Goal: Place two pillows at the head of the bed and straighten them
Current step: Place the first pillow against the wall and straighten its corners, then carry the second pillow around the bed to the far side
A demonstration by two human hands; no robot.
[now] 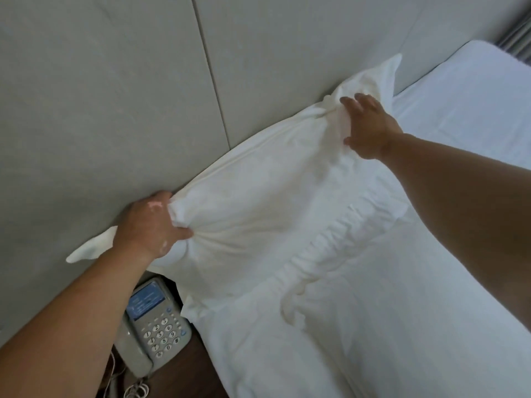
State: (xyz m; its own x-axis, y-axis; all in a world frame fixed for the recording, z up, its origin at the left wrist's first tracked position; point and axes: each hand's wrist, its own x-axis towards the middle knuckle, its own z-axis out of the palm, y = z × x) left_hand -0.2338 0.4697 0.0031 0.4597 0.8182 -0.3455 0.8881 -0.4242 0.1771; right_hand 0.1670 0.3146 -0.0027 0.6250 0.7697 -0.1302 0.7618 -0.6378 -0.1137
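Observation:
A white pillow (258, 191) lies along the grey padded headboard (129, 96) at the near end of the bed. My left hand (149, 222) is clenched on the pillow's near end, with a flap of the case sticking out behind it. My right hand (367, 124) grips the far end, bunching the fabric under the fingers. A second pillow is not visible. The white bed sheet (431, 282) is wrinkled just below the pillow.
A beige desk telephone (155, 331) with a coiled cord sits on a dark wooden nightstand (195, 366) beside the bed's near corner. Grey curtains (517, 38) hang at the far right. The mattress continues toward the far right.

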